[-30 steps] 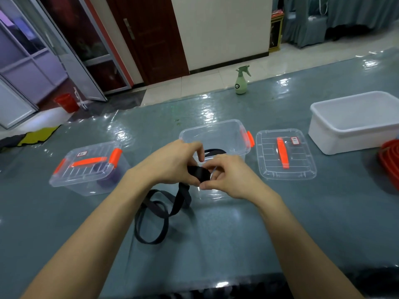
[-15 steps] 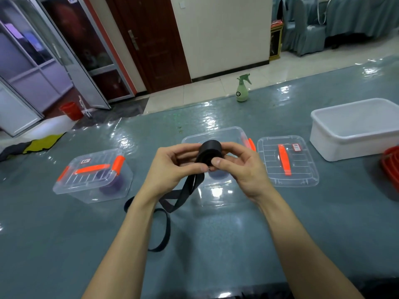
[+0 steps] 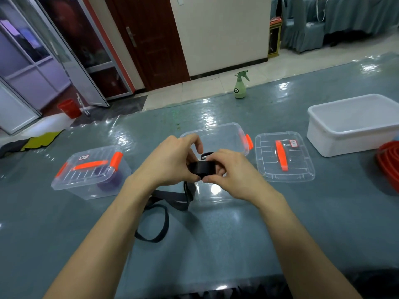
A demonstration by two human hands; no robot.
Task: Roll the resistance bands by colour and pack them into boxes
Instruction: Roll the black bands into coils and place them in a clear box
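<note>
A black resistance band (image 3: 201, 168) is partly rolled into a thick coil between my two hands, above the near wall of an open clear box (image 3: 224, 137). My left hand (image 3: 170, 161) grips the coil from the left and my right hand (image 3: 231, 171) pinches it from the right. The loose tail (image 3: 159, 216) of the band hangs down and loops on the table below my left wrist. Another black band (image 3: 206, 154) lies inside the open box. A closed clear box (image 3: 90, 171) with an orange handle at the left holds a purple roll (image 3: 110, 180).
The open box's lid (image 3: 282, 156) with an orange handle lies flat to its right. A white tub (image 3: 354, 124) stands at the far right, with red bands (image 3: 388, 165) at the right edge. A green spray bottle (image 3: 240, 85) stands at the table's far edge.
The coil has grown as my hands wound more of the band. My hands dropped a little lower, and the loose tail on the table has shifted and shortened.
</note>
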